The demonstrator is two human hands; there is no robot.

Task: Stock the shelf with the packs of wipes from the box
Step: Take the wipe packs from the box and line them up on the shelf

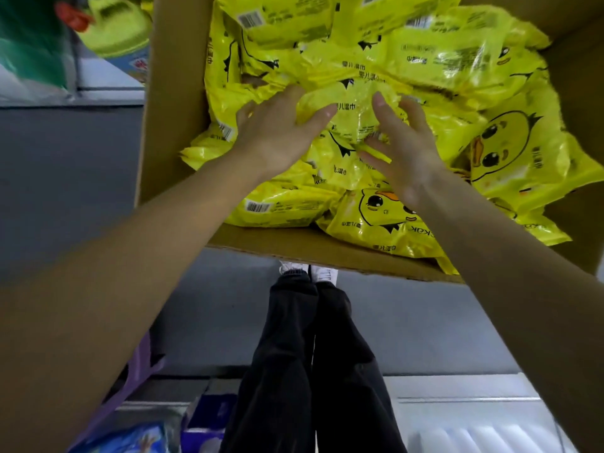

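An open cardboard box holds several yellow packs of wipes printed with a cartoon duck. Both of my hands are inside the box, on top of the pile. My left hand lies spread on the packs, its thumb resting on the left side of a crumpled yellow pack in the middle. My right hand is at that pack's right side with fairly straight fingers and the thumb touching its top. Neither hand has lifted the pack.
At the upper left is a shelf edge with green and lime packages. Blue and purple packages sit at the lower left. My legs in black trousers stand on the grey floor just before the box's near wall.
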